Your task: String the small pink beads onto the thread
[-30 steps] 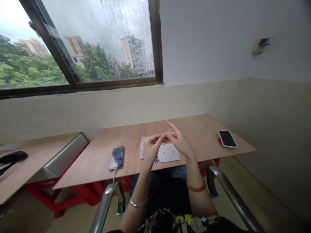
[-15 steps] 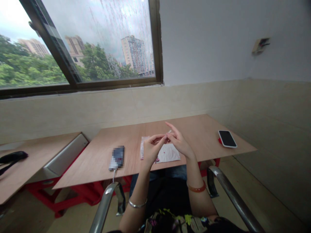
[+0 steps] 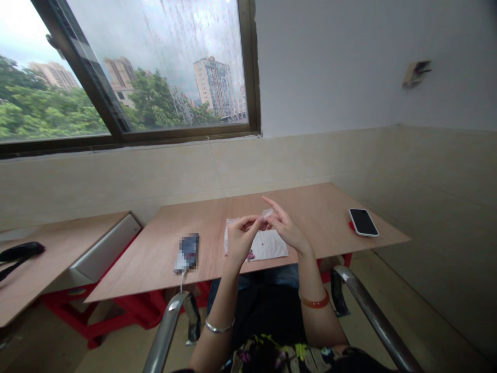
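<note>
Above the table's front part, my left hand (image 3: pixel 243 239) and my right hand (image 3: pixel 288 228) meet fingertip to fingertip. Both pinch a small clear plastic bag (image 3: pixel 267 213), whose crinkled top shows just beyond the fingers. My right index finger points up and away from the pinch. Whether anything is inside the bag cannot be made out. Beneath the hands lies a white sheet (image 3: pixel 275 247) with a tiny red speck on it. Small pink-purple pieces (image 3: pixel 250 255) rest at its left edge. A clear plastic packet (image 3: pixel 226 239) lies partly hidden behind my left hand.
On the wooden table (image 3: pixel 314 207), a blurred-out phone-like device (image 3: pixel 187 253) with a white cable lies left. A white-rimmed phone (image 3: pixel 364 223) lies at the right. Metal armrests (image 3: pixel 171 321) flank me. Another table (image 3: pixel 46 254) with a black object stands left, below a window.
More of the clear bag now shows above my fingertips. Both hands have shifted slightly left, fingers still together.
</note>
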Demonstrator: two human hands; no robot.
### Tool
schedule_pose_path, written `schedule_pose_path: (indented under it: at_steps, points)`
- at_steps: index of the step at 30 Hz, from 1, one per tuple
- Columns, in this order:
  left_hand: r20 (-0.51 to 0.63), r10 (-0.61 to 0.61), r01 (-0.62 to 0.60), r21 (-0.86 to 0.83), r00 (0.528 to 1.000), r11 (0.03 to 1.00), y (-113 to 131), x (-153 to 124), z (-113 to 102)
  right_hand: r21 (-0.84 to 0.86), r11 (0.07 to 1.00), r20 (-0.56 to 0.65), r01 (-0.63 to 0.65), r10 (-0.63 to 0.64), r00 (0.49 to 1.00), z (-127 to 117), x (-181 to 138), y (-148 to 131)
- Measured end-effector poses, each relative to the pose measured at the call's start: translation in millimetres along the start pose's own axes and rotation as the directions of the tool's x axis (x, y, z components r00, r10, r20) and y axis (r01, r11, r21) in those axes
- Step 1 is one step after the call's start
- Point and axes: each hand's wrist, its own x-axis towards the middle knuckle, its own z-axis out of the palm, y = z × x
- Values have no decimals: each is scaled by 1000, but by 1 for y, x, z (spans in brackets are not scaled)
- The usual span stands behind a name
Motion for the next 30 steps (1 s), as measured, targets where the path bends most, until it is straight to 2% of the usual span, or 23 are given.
schedule_pose_path:
  at_steps: [5, 8, 13, 17, 20, 24, 30]
  points:
    - [-6, 7, -7, 37, 1000, 999, 2, -2, 2, -11, 1000, -32, 2, -3, 999, 0, 0, 2]
    - [63, 1, -4, 43, 998, 999, 3, -2, 0, 7, 1000, -21, 6, -6, 1000, -1, 0, 5]
    - [207, -8, -1, 43, 978, 999, 1, 0, -6, 37, 999, 68, 17, -19, 998, -2, -1, 6]
    - [259, -3, -13, 58, 966, 998, 0, 2, -7, 62, 998, 140, 28, -36, 989, 0, -1, 5]
    - [289, 3, -37, 110, 957, 993, 1, 0, -6, 51, 998, 140, 34, -41, 989, 1, -2, 5]
    - [223, 45, -99, 238, 974, 966, -1, -2, -3, -18, 999, 97, 46, -44, 994, 0, -2, 3]
    - [106, 155, -186, 450, 982, 873, -9, -1, -5, -65, 996, 49, 62, -59, 997, -3, -2, 5]
